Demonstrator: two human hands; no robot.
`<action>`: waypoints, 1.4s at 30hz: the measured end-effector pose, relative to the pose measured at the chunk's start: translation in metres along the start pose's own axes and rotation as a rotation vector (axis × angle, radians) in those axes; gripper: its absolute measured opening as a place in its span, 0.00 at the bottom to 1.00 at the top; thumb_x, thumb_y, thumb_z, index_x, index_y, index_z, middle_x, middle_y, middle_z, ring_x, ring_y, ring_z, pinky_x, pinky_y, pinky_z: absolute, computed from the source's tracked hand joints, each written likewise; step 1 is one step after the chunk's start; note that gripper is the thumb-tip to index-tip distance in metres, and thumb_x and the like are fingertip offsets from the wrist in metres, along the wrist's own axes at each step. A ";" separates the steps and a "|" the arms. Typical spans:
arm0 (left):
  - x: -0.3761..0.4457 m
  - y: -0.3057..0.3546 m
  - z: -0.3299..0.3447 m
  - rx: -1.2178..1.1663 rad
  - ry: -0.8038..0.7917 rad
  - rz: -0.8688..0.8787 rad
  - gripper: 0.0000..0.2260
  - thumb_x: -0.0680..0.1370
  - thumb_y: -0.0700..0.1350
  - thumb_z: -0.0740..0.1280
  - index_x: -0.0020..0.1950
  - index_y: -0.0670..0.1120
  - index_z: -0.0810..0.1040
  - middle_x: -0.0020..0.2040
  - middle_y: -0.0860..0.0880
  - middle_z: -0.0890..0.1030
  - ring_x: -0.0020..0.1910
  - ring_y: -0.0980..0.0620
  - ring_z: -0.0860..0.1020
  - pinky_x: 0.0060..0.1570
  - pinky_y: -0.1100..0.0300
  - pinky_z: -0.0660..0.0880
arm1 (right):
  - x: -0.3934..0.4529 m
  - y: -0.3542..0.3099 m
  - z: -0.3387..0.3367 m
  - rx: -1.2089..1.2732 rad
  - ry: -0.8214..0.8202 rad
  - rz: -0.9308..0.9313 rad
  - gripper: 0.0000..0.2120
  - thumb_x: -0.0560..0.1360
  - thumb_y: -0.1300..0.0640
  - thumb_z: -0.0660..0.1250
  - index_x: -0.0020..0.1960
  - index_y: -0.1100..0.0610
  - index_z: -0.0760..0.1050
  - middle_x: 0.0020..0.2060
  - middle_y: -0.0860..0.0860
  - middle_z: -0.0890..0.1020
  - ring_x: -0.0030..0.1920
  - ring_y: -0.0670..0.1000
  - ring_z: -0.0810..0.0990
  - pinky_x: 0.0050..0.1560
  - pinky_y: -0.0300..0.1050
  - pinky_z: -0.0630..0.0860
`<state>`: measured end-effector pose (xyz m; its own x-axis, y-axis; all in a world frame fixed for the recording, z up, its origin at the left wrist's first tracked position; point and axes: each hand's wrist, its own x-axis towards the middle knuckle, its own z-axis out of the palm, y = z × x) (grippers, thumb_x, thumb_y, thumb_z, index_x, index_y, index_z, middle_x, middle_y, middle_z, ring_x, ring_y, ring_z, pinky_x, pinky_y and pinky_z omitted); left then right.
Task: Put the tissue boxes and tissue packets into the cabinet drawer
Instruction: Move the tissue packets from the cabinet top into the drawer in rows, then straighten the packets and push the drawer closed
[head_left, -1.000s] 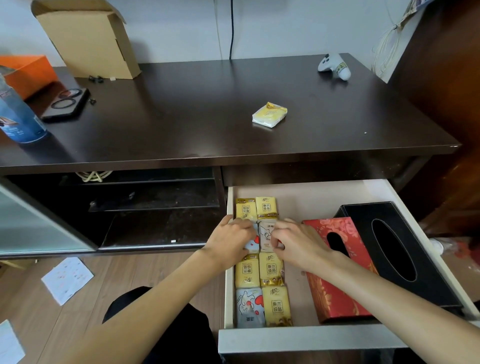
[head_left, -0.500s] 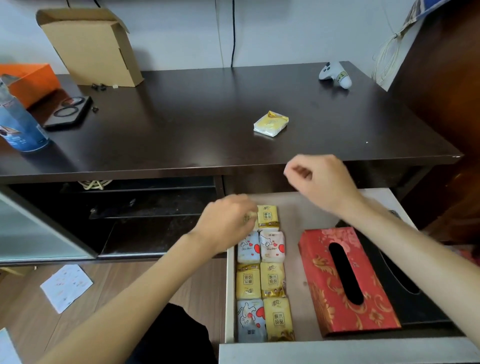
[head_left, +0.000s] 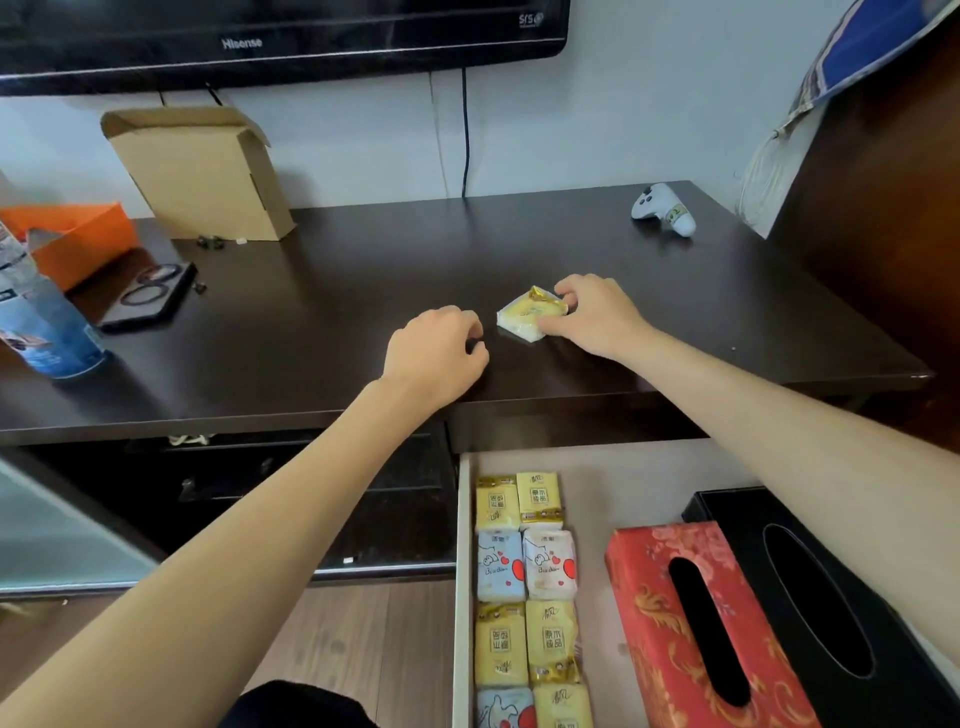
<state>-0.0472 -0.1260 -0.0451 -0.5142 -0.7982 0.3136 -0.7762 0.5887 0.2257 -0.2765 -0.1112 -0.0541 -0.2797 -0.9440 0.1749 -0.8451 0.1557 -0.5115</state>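
On the cabinet top (head_left: 311, 332), one yellow tissue packet (head_left: 530, 317) sits pinched by right hand (head_left: 597, 317); left hand (head_left: 436, 353) curls empty beside. Eight packets (head_left: 524, 592), two tissue boxes (head_left: 696, 618) occupy the drawer (head_left: 613, 467), bare middle.

This is a home living room. A Hisense television (head_left: 280, 41) hangs on the white wall beyond the right hand (head_left: 597, 317), which grips a yellow tissue packet (head_left: 531, 315) on a dark wooden TV cabinet (head_left: 337, 291). A white game controller (head_left: 662, 209) lies farther back to the right of that grip; a cardboard box (head_left: 202, 171) and orange box (head_left: 78, 239) sit far to its left. Below the grip, the open drawer (head_left: 462, 597) stores household tissue packets (head_left: 524, 566) and a red tissue box (head_left: 696, 623), above wood-plank flooring (head_left: 363, 639).
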 end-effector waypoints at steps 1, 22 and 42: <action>-0.002 0.000 0.001 -0.014 0.008 0.010 0.10 0.78 0.49 0.64 0.56 0.49 0.81 0.52 0.51 0.80 0.49 0.48 0.78 0.45 0.52 0.77 | -0.002 -0.001 0.000 0.031 0.009 -0.010 0.28 0.70 0.45 0.77 0.66 0.55 0.79 0.54 0.50 0.83 0.60 0.55 0.76 0.53 0.51 0.75; -0.162 0.019 0.050 -0.355 -0.087 -0.128 0.05 0.77 0.52 0.68 0.52 0.59 0.80 0.42 0.63 0.79 0.38 0.64 0.76 0.36 0.63 0.76 | -0.235 0.025 0.055 0.311 -0.309 -0.052 0.13 0.74 0.50 0.76 0.58 0.45 0.83 0.40 0.40 0.83 0.39 0.40 0.80 0.37 0.44 0.77; -0.260 0.005 0.100 -0.368 -0.244 -0.367 0.20 0.75 0.60 0.67 0.66 0.59 0.71 0.55 0.63 0.76 0.41 0.64 0.78 0.35 0.64 0.73 | -0.272 0.008 0.127 -0.343 -0.319 -0.244 0.23 0.75 0.39 0.71 0.63 0.50 0.74 0.45 0.46 0.85 0.43 0.51 0.85 0.36 0.46 0.78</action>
<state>0.0460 0.0714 -0.2174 -0.3384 -0.9392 -0.0582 -0.7642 0.2383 0.5993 -0.1493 0.1100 -0.2130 0.0513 -0.9980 -0.0376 -0.9837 -0.0440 -0.1743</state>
